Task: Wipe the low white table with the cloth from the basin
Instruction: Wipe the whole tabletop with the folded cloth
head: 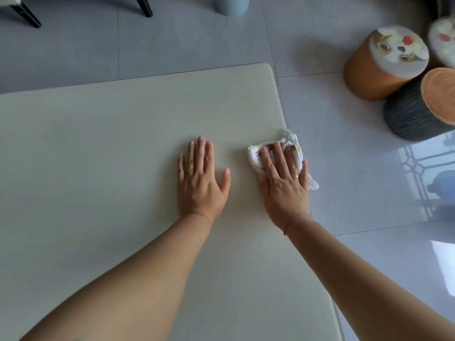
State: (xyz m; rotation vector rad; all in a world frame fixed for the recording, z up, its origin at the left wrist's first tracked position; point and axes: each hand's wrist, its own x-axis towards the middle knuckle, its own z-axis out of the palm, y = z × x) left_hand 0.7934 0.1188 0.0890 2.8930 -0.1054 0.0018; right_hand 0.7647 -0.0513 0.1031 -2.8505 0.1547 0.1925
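Note:
The low white table [110, 143] fills the left and middle of the view. A crumpled white cloth [290, 141] with a faint print lies at the table's right edge, partly hanging over it. My right hand [283, 183] presses flat on the cloth with straight fingers. My left hand [200, 179] rests flat on the bare tabletop a little to the left, fingers spread, touching no cloth. The basin is not in view.
Round stools stand on the tiled floor at the upper right: an orange one with a dog print [384, 62], a dark grey one [418, 107], and another behind. Black chair legs [145, 7] and a pale blue cylinder [231, 4] are at the top.

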